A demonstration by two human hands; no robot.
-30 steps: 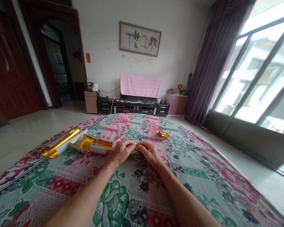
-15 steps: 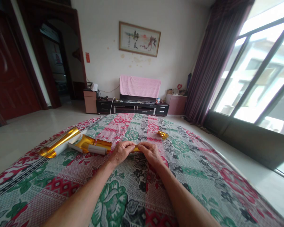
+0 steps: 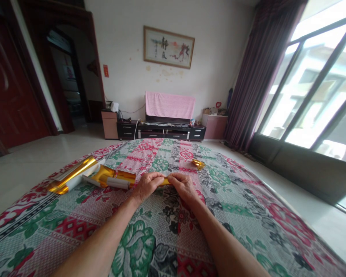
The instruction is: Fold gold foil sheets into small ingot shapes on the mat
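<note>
My left hand and my right hand meet at the middle of a flowered cloth, fingers curled. Between the fingertips of both hands is a small piece of gold foil paper, mostly hidden by my fingers. Just left of my left hand lies a stack of gold foil sheets, some curled, with white backing. A longer gold strip lies further left. A small folded gold piece rests alone on the cloth beyond my right hand.
The cloth covers a wide surface whose far edge curves away. Beyond it are a tiled floor, a dark low cabinet with a pink cloth, a framed picture, a dark doorway at left and large windows with curtains at right.
Both hands stay pinched on the gold paper at the same spot, with only slight finger movement. The camera view has shifted a little.
</note>
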